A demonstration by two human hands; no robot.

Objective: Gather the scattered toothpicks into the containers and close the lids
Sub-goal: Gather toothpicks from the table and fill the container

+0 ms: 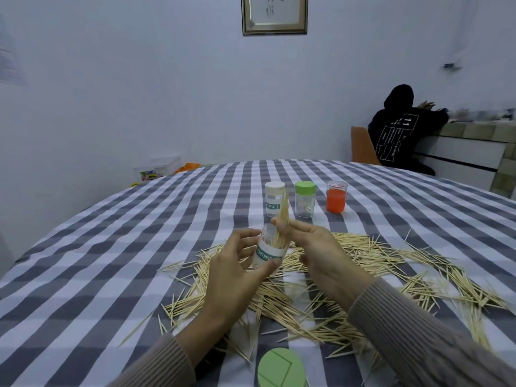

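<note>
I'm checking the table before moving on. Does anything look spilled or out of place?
Yes. Loose toothpicks lie spilled in a wide heap across the checked tablecloth, pointing every way. A green lid lies alone at the near edge, off any container. The three jars at the back stand upright.

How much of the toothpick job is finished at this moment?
Done: little; the three containers behind stand capped. In hand: left hand grips an open container, right hand feeds a bundle in. Left: the scattered toothpicks, and the green lid.
</note>
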